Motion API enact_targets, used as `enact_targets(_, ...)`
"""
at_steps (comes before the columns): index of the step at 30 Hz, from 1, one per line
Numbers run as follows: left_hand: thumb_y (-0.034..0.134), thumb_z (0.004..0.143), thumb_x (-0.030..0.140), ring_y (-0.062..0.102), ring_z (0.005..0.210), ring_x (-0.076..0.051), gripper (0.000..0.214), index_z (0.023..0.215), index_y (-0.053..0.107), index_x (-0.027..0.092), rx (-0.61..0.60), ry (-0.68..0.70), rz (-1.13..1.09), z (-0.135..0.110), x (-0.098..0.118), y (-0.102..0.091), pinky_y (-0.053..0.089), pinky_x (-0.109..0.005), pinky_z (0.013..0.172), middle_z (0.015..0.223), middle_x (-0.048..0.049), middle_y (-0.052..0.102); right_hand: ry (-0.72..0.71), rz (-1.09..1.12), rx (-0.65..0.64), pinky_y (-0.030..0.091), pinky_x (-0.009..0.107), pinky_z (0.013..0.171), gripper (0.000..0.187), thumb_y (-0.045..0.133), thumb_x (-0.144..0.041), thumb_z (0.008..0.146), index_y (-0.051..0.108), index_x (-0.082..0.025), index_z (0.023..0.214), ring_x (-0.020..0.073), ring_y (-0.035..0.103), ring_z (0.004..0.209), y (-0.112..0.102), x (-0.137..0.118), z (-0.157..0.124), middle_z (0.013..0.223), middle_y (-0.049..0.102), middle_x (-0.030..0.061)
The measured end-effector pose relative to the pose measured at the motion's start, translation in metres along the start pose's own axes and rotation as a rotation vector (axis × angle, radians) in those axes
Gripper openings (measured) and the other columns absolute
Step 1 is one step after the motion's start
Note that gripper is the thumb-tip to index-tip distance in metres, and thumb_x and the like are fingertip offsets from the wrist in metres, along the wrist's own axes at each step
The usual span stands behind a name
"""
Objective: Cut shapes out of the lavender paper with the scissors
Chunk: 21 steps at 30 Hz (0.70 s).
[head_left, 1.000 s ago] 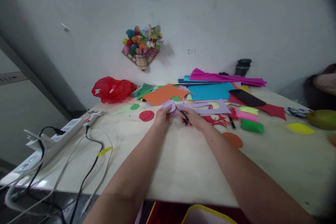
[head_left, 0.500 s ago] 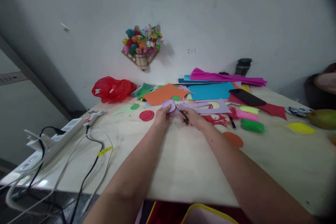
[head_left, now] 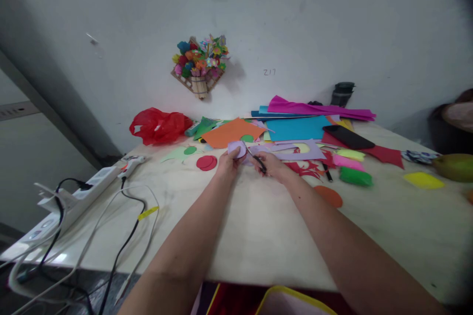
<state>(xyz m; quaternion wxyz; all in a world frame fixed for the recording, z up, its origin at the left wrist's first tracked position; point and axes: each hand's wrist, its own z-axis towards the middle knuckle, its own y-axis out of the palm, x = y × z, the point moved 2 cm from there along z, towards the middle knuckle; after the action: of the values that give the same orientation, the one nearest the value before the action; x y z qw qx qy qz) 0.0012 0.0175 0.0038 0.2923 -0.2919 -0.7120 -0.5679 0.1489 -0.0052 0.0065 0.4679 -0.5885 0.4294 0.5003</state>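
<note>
My left hand (head_left: 228, 161) is closed on a small rounded piece of lilac paper (head_left: 236, 147), thumb on top. In my right hand (head_left: 270, 164) is a pair of scissors (head_left: 261, 163) with black handles; the blades point up and left and meet the right edge of the lilac piece. Whether the blades are parted is too small to tell. Just behind my right hand lies a lilac sheet with a cut-out opening (head_left: 314, 150). Red paper circles (head_left: 206, 162) rest left of my left hand. An orange circle (head_left: 328, 197) lies beside my right forearm.
A red plastic bag (head_left: 158, 125), orange sheet (head_left: 231, 133) and blue sheet (head_left: 295, 128) lie toward the wall. On the right are a black phone (head_left: 348, 137), red scraps (head_left: 305, 169) and a green packet (head_left: 355, 176). A power strip (head_left: 74, 202) with cables runs along the left.
The lilac piece has shifted and turned very slightly in my left hand. Both arms stay almost in place, and the scissors remain at the paper's edge.
</note>
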Motion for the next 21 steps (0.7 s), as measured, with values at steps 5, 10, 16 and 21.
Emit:
enact_targets(5,0.068,0.086,0.005,0.076,0.072,-0.019,0.019,0.104,0.072,0.007,0.017,-0.002,0.008,-0.0004,0.0009,0.0002,0.062,-0.024,0.065,0.087,-0.0124,0.078,-0.002,0.011,-0.019,0.028,0.02,0.039,0.024,0.076,-0.034,0.073,0.058,-0.02,0.076,0.0078,0.044,0.037,-0.0009,0.0002,-0.0007,0.048,0.054,-0.0072)
enact_targets(10,0.067,0.088,0.006,0.075,0.068,-0.017,0.018,0.106,0.072,0.007,0.015,-0.006,0.008,-0.0013,0.0018,0.0005,0.061,-0.022,0.062,0.085,-0.0112,0.078,0.0,0.009,-0.016,0.028,0.02,0.039,0.02,0.072,-0.033,0.076,0.057,-0.02,0.076,0.0081,0.044,0.037,-0.001,-0.0001,-0.0006,0.047,0.054,-0.0068)
enact_targets(16,0.072,0.085,0.008,0.076,0.07,-0.018,0.026,0.111,0.071,0.008,0.03,0.002,0.001,0.002,0.0015,-0.0023,0.062,-0.022,0.062,0.088,-0.0116,0.078,0.008,0.018,-0.034,0.024,0.019,0.036,0.022,0.074,-0.034,0.075,0.058,-0.02,0.074,0.0076,0.044,0.036,-0.0005,-0.0036,-0.0034,0.046,0.053,-0.007)
enact_targets(21,0.067,0.087,0.006,0.076,0.07,-0.019,0.021,0.108,0.071,0.007,0.01,0.007,0.013,0.0012,0.0024,-0.0022,0.062,-0.023,0.062,0.087,-0.0123,0.078,0.033,-0.014,0.003,0.021,0.018,0.033,0.014,0.07,-0.029,0.081,0.06,-0.019,0.078,0.0075,0.044,0.035,-0.001,-0.0031,-0.0031,0.046,0.053,-0.0064)
